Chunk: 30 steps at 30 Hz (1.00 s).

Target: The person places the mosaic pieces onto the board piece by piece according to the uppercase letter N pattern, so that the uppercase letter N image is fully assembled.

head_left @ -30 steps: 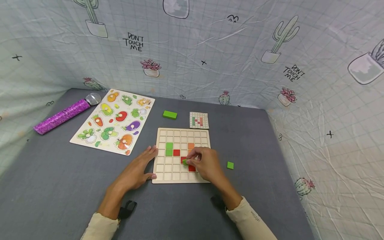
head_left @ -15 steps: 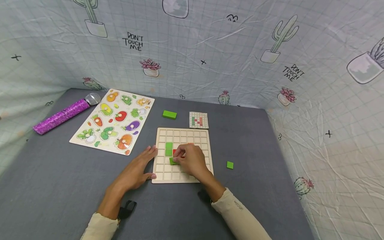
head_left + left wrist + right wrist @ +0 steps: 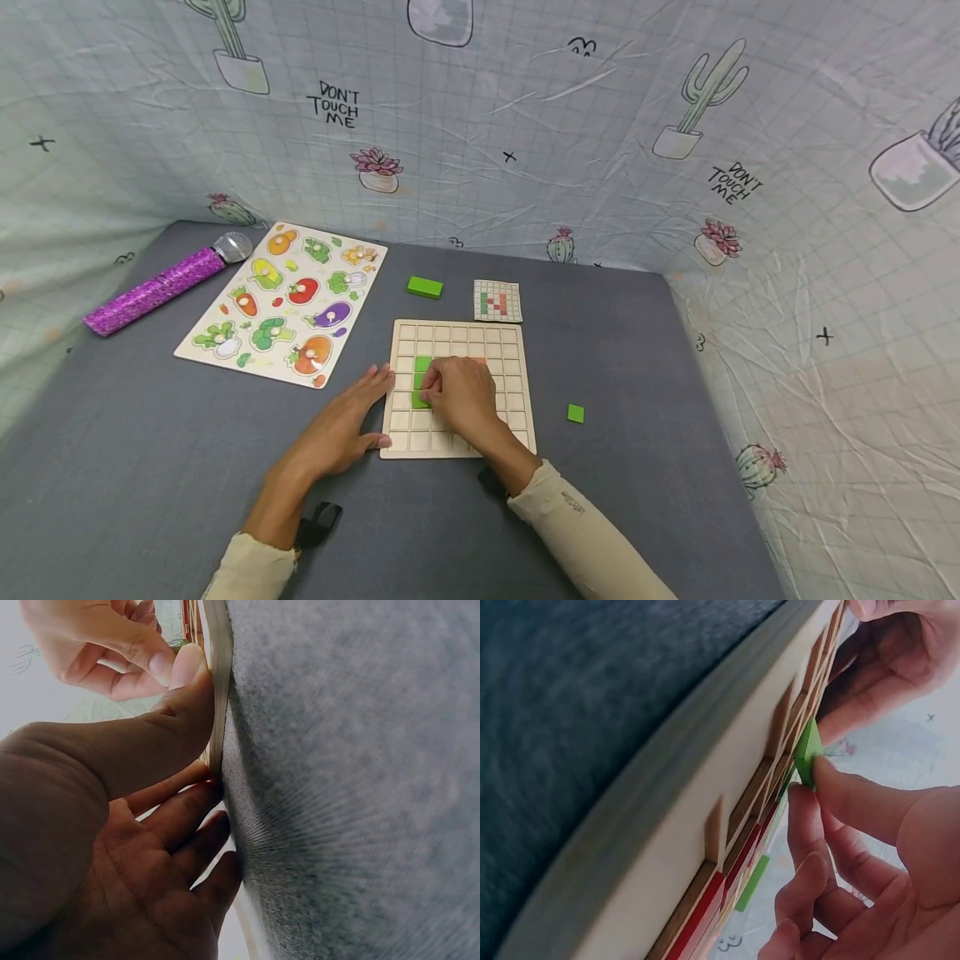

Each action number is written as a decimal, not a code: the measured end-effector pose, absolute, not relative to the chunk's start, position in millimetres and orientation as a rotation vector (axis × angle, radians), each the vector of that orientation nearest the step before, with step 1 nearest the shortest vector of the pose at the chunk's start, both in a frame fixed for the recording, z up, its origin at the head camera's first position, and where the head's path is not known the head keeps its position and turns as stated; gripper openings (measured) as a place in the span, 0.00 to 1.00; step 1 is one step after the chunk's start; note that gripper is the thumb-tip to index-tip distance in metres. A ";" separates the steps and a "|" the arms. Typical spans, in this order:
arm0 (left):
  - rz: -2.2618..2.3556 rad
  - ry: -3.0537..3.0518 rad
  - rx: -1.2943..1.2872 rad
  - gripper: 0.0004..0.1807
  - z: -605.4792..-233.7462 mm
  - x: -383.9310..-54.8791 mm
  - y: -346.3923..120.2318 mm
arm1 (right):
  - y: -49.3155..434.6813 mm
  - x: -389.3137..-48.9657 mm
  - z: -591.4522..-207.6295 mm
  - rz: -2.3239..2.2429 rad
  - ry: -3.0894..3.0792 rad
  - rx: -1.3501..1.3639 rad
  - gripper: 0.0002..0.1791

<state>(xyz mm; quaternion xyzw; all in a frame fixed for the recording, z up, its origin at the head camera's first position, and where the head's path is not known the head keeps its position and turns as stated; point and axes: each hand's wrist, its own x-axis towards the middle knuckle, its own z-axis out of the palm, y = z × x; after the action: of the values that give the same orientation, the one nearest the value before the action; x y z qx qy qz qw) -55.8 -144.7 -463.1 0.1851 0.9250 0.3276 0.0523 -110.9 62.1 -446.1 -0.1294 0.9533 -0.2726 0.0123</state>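
Note:
A wooden grid board (image 3: 458, 335) lies on the table with square cells, some filled by green, red and orange tiles. My right hand (image 3: 465, 398) pinches a green square tile (image 3: 808, 752) between thumb and fingers, tilted at a cell below two green tiles (image 3: 423, 364) in the board's left part. It covers most of the red and orange tiles in the head view. My left hand (image 3: 337, 429) rests at the board's left edge, thumb and fingers touching it, fingers fairly straight. In the left wrist view the thumb (image 3: 180, 712) lies against the board's edge.
A loose green tile (image 3: 575, 413) lies right of the board. Behind the board are a green block (image 3: 425, 287) and a small pattern card (image 3: 497, 301). A vegetable puzzle board (image 3: 285, 304) and a purple glittery microphone (image 3: 168, 285) lie at left. A printed cloth hangs behind.
My right hand has carried the green tile leftward across the board, to the cell below the two green tiles. My left hand has stayed at the board's edge.

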 end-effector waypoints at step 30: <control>1.001 2.822 0.588 0.48 -464.0 -54.9 -145.9 | 90.3 -96.8 -437.6 -0.941 2.918 -0.500 0.08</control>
<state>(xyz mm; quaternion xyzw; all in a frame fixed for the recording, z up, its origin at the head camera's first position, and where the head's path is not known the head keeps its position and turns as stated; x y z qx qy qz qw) -54.9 -145.9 -464.0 0.1925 0.9238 0.3278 0.0450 -96.8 90.3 -437.6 -0.1608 0.9392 -0.3029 0.0175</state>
